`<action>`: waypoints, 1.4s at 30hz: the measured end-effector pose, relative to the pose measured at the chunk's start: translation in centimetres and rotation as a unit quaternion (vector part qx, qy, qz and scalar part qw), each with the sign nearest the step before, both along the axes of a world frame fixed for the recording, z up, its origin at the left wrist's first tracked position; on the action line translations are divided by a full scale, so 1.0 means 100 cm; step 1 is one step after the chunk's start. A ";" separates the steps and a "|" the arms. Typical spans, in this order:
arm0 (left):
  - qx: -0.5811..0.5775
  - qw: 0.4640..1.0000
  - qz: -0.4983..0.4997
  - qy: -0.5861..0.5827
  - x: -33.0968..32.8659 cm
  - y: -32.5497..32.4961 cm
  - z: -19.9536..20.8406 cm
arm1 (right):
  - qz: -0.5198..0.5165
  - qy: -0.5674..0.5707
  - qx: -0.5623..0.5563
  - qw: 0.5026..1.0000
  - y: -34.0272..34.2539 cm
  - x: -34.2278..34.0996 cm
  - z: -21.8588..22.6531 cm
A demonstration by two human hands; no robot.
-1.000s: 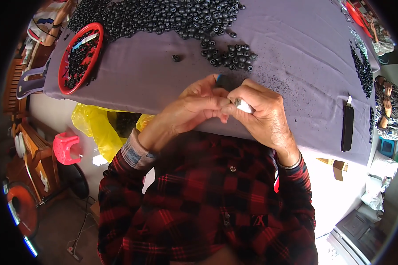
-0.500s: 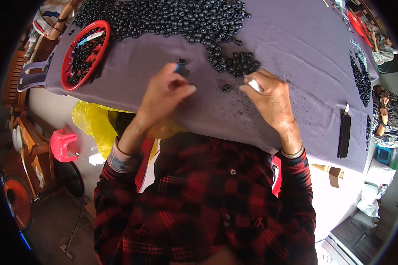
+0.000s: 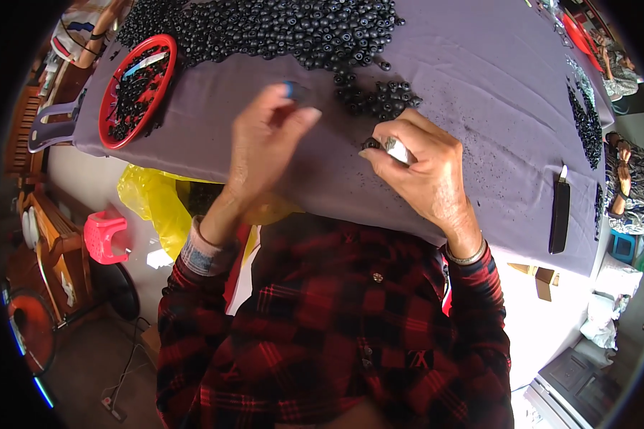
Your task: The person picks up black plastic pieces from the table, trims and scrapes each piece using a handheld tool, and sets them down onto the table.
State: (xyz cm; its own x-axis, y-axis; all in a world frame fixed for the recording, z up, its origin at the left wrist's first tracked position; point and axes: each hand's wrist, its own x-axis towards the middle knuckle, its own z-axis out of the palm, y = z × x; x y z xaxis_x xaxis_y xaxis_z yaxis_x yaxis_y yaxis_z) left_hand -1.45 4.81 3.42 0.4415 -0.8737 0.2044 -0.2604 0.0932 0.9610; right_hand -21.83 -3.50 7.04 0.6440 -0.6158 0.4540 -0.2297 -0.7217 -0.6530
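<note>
My left hand (image 3: pixel 257 143), blurred by motion, hovers over the table with thumb and index finger apart. A blue band (image 3: pixel 288 89) wraps the index finger; a dark smear beside it is too blurred to name. My right hand (image 3: pixel 429 161) is closed round a small white tool (image 3: pixel 397 150), its far end hidden in the palm. At its thumb and index fingertips is a small round black part (image 3: pixel 370 144), seemingly pinched. Just beyond that hand lies a small cluster of the same black parts (image 3: pixel 390 99), joined to a large heap (image 3: pixel 286 32).
A red basin (image 3: pixel 166 79) with black bits stands at the left. Dark crumbs dot the purple tablecloth (image 3: pixel 494 93). A black-handled knife (image 3: pixel 561 214) lies at the right. A yellow bag (image 3: pixel 147 200) hangs by the near edge. Another person's hands (image 3: pixel 624 168) show far right.
My right hand has moved left and slightly nearer, onto the lone black part that lay on the cloth. The left hand has shifted slightly away from me, its thumb and index finger still apart.
</note>
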 end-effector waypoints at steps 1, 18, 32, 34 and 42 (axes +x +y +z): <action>0.035 0.992 -0.075 0.097 -0.013 0.004 0.007 | 0.005 -0.004 -0.016 1.000 0.003 -0.001 0.002; 0.076 0.848 -0.272 0.448 -0.046 0.003 0.010 | 0.059 -0.055 0.037 0.996 0.008 -0.006 -0.002; 0.071 0.803 -0.306 0.506 -0.047 -0.001 0.002 | 0.104 -0.076 0.256 0.958 0.000 -0.010 0.004; 0.061 0.805 -0.301 0.507 -0.046 -0.001 0.009 | 0.067 -0.067 0.197 0.976 -0.001 -0.013 0.006; 0.017 0.812 -0.294 0.504 -0.039 0.002 0.004 | 0.081 -0.011 0.071 0.994 0.013 -0.016 0.006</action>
State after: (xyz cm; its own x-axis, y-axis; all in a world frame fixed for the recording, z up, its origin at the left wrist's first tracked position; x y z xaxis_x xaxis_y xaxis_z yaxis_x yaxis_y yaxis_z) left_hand -5.39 5.02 3.78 -0.1263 -0.9915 -0.0296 0.7402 -0.1141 0.6626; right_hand -23.44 -2.17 7.69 0.7306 -0.5638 0.3852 -0.1020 -0.6479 -0.7549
